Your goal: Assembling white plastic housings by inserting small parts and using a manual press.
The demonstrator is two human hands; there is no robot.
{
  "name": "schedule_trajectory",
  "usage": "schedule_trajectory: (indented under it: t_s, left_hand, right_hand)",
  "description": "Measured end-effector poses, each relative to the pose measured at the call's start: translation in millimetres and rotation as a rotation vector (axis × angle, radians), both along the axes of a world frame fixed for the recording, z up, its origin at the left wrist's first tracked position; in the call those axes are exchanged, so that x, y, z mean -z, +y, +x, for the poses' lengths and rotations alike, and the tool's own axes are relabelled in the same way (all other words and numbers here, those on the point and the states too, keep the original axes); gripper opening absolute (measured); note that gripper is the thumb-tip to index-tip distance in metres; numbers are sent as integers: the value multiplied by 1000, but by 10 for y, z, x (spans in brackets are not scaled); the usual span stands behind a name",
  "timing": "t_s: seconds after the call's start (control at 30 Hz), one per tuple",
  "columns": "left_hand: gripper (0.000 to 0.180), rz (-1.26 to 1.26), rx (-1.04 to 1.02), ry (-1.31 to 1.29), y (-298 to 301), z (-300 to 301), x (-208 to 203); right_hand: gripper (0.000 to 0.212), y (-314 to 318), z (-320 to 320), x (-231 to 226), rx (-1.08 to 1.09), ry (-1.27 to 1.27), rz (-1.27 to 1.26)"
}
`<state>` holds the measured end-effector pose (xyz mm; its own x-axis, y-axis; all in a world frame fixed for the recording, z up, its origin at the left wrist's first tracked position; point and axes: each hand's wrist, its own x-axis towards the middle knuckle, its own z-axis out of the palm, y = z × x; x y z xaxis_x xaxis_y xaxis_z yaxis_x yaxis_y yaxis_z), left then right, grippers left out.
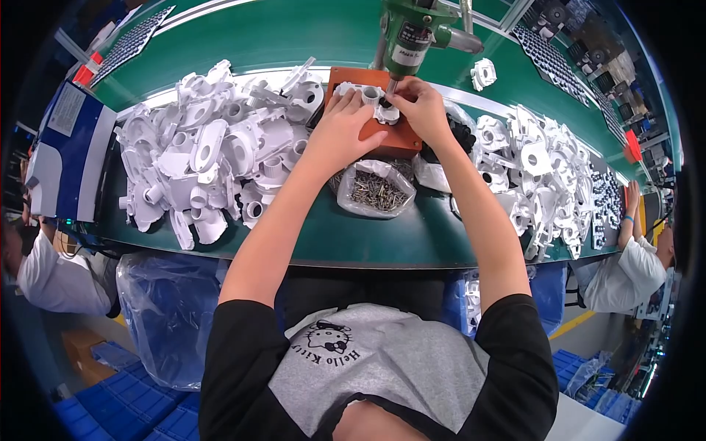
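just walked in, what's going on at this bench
A person is working with both bare hands at an orange block, on which a white plastic part sits. The left hand lies over the part's left side. The right hand has its fingertips at the part's other side, by the lower tip of a green machine; whether they grip anything is unclear. An open bag of screws sits nearer the person, with heaps of white parts on either side.

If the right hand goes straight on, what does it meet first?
The right hand would likely meet the metal bit of the green tool, close ahead; depth is unclear, so the white part could come first.
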<state>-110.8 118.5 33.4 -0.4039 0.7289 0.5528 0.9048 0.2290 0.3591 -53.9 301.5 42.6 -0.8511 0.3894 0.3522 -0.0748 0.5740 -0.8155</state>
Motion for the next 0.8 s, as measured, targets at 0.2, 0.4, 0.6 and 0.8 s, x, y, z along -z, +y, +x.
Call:
schedule_trajectory:
  t_s: [0.2, 0.4, 0.6, 0.8]
  left_hand:
    - [39, -4, -1, 4, -1, -6, -4]
    - [38, -3, -2, 9, 3, -7, -3]
    - [37, 5, 0, 14, 21, 4, -9]
    - [42, -28, 5, 13, 1, -21, -2]
  right_hand:
    - [16, -34, 45, -15, 20, 78, -48]
    - [15, -42, 30, 8, 15, 92, 108]
    - [14, -65, 151, 80, 2, 135, 488]
    - [33, -287, 425, 32, 66, 39, 886]
